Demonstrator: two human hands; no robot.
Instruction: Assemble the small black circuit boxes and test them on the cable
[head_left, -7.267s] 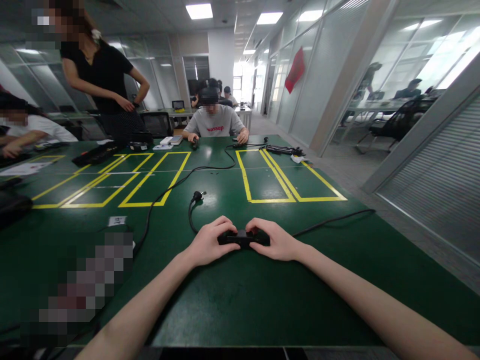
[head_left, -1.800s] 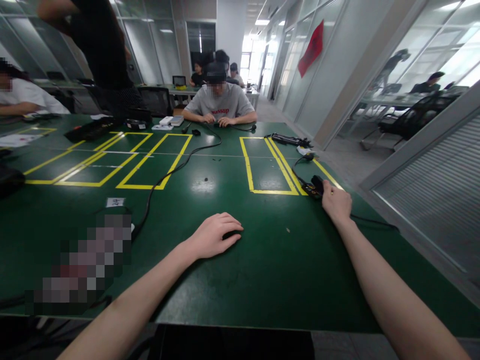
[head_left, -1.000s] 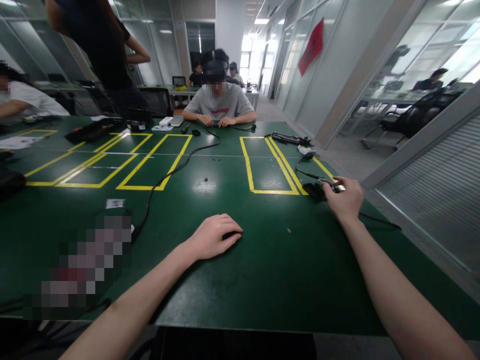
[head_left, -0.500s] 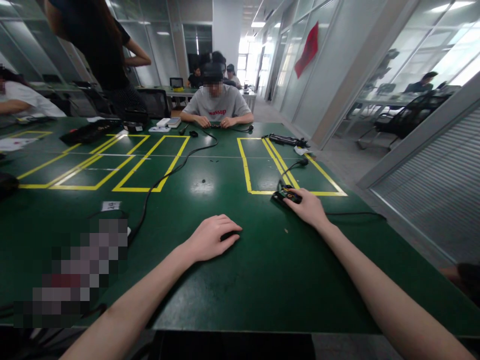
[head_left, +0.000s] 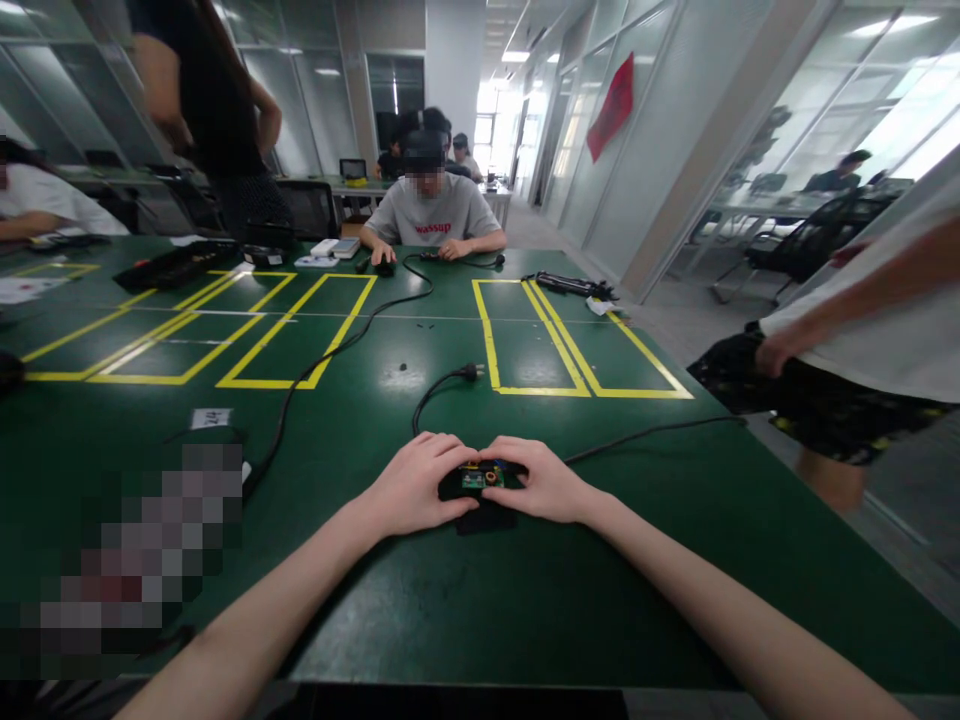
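Note:
An opened black power adapter [head_left: 474, 481] lies on the green table in front of me, its green circuit board with a copper coil showing. My left hand [head_left: 416, 487] is closed around its left end, thumb at the near edge. From the right, my right hand [head_left: 546, 482] grips the other end, fingertips and thumb on the board's sides. Under the near side is a flat black piece [head_left: 487, 519], partly hidden by the hands. A short cord from behind the left hand ends in a black plug [head_left: 470, 372].
Yellow tape rectangles [head_left: 536, 392] mark the green table [head_left: 637, 600]. A long black cable [head_left: 360, 335] crosses it at left, near a blurred-out object [head_left: 142, 560]. A black tripod-like item [head_left: 570, 285] lies at far right. A co-worker [head_left: 431, 210] sits opposite; another person [head_left: 862, 330] stands right.
My right hand has brought the adapter left and nearer, its plug coming along. My left hand has closed on its left end. A person has appeared at the right.

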